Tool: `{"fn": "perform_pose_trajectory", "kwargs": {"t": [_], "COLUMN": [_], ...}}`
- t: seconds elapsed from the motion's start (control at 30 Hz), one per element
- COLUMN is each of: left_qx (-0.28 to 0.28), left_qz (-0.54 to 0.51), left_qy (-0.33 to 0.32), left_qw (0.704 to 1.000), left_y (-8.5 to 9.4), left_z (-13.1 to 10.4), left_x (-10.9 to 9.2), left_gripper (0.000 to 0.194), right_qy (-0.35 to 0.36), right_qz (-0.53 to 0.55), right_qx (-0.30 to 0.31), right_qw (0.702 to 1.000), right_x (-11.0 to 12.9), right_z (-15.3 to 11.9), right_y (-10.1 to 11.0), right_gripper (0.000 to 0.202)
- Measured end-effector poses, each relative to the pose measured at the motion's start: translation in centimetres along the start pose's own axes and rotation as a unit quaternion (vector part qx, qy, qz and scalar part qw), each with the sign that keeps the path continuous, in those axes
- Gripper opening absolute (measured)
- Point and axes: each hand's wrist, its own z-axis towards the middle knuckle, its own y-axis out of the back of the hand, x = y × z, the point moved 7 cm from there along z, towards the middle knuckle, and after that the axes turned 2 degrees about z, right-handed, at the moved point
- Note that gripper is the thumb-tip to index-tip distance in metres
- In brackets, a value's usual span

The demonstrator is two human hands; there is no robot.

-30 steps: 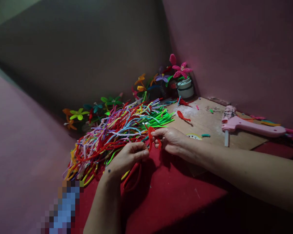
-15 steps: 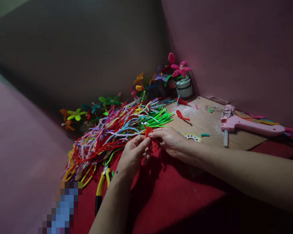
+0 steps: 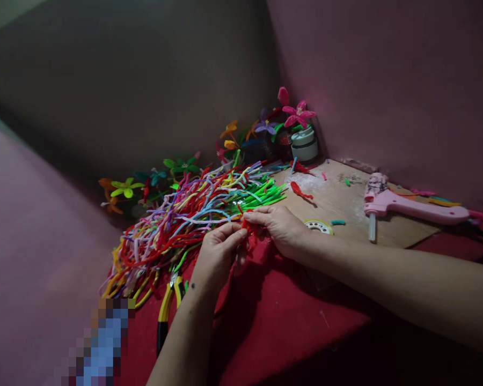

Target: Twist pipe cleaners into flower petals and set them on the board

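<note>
Left hand + right hand pinching 1 red fuzzy-wire piece, likely shaping; any bend needs steady grip. Pink plastic glue gun: 3 o'clock.

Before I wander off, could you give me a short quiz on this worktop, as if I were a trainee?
1. True or false: the left hand and right hand both have their fingers on a red fuzzy piece.
2. Which tool lies beside the left forearm?
A) pliers
B) glue gun
3. Fill in the colour: the open flower just above the pale jar is ____.

Key: 1 true; 2 A; 3 pink.
</note>
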Motion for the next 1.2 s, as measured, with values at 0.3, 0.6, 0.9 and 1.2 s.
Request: {"fn": "perform_pose_trajectory", "kwargs": {"t": [0.3,0.6,0.9,1.2], "left_qx": [0.002,-0.079,-0.075,-0.071], "left_qz": [-0.093,-0.052,-0.088,-0.024], "left_qy": [0.043,-0.003,-0.005,-0.032], "left_qw": [0.995,0.996,0.993,0.997], "left_y": [0.3,2.1,2.8,2.1], "left_z": [0.0,-0.1,0.3,0.2], "left_x": [0.7,0.1,0.1,-0.2], "left_gripper": [0.016,0.018,0.017,0.016], "right_qy": [-0.01,-0.058,-0.016,0.07], "right_qz": [-0.014,-0.077,-0.086,-0.049], "right_qx": [0.026,0.096,0.126,0.067], "right_qw": [0.999,0.991,0.988,0.994], "right_x": [0.1,-1.0,-0.1,1.1], "right_z": [0.1,-0.2,-1.0,-0.4], "right_y": [-0.2,-0.9,-2.1,-1.2], "right_gripper": [0.016,0.009,0.01,0.01]}}
